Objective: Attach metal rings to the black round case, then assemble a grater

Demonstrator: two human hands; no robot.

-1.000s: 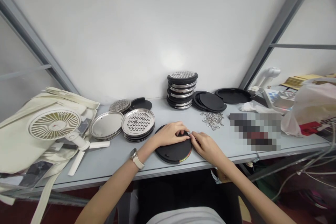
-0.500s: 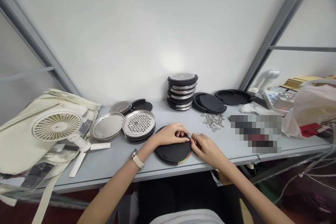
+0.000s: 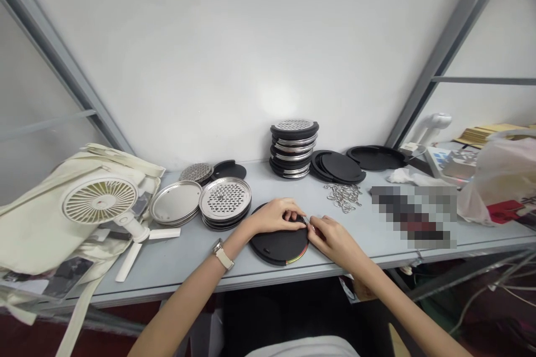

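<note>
A flat black round disc lies at the front edge of the table, with a strip of red and yellow shine on its lower right rim. My left hand rests over its upper part, thumb and fingers pinched at the right edge. Close against it, my right hand is closed, its thumb and forefinger on a small silvery metal piece at the same edge. The exact shape of that piece is hidden by the fingertips. A pile of small metal clasps or links lies behind my right hand.
Round metal grater plates and plain metal discs are stacked at left, near a white fan and cream bag. Behind stands a tall stack of graters and black rings. Black lids and a plastic bag sit right.
The whole view has shifted slightly to the right. My hands stay at the disc's edge, and a little more of the silvery piece shows between my fingertips.
</note>
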